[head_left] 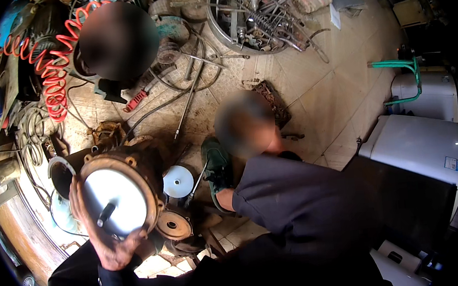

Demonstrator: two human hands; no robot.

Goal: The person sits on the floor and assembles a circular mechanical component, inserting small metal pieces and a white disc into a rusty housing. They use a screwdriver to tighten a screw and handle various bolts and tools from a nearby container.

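Observation:
My left hand (109, 250) is closed around the near left rim of a rusty round motor housing (152, 190). Its fingers lie along the rim and its thumb is near the lower edge. A white disc (128, 201) covers the housing's face, and a short dark shaft (106, 213) stands out from its middle. Beyond my knee, a blurred patch with bare skin (273, 140) at its edge appears to be my right hand, but its fingers and anything in them are hidden. Close by lies a rusty, dirt-caked part (273, 103).
Beside the housing lie a smaller white disc (178, 181) and a brown flange (173, 224). My shoe (215, 163) stands on the tiles. Further off are a metal basin (225, 41) of tools and parts, a red coiled hose (55, 84) and a white appliance (414, 140).

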